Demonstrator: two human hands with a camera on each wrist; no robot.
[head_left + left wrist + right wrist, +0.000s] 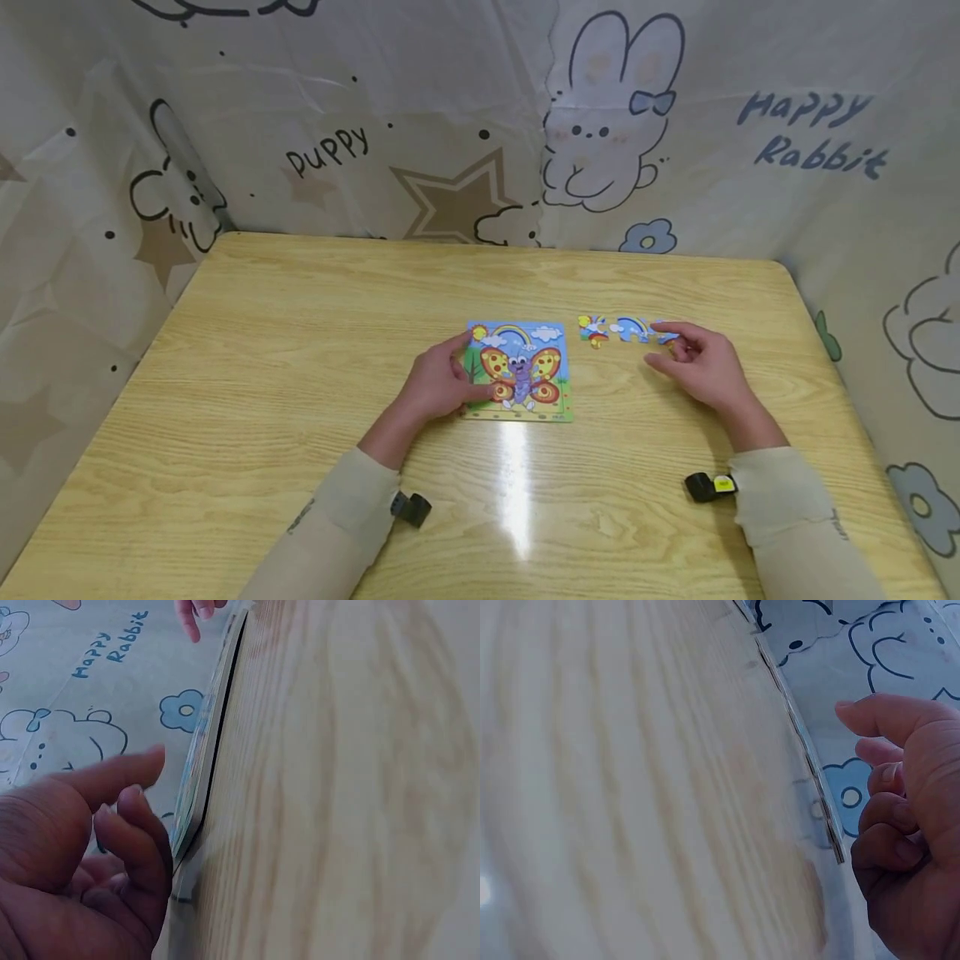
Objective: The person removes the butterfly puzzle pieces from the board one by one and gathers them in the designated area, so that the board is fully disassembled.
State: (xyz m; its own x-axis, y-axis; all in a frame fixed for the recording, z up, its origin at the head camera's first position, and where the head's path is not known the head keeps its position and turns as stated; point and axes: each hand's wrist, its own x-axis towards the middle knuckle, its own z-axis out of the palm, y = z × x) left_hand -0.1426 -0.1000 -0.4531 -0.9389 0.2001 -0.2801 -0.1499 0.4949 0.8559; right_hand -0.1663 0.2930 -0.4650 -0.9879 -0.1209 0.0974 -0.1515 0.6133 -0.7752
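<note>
A square butterfly jigsaw puzzle [522, 350] lies flat on the table, its picture whole. My left hand [438, 379] is at its left side, with the thumb reaching over the lower left part. The left wrist view shows that hand [97, 862] with loosely bent fingers beside the board's edge [214, 750]; contact is hard to tell. To the right lies a row of loose puzzle pieces [632, 328] with rainbow and sun parts. Over the row's right end is my right hand [705, 367], index finger and thumb apart. That hand [915, 817] holds nothing visible in the right wrist view.
The wood-grain table [300, 333] stretches out around the puzzle and the hands. A cartoon-printed curtain [450, 108] hangs behind and along both sides. A black wrist device [411, 508] sits at the left cuff, and another black device [701, 487] at the right.
</note>
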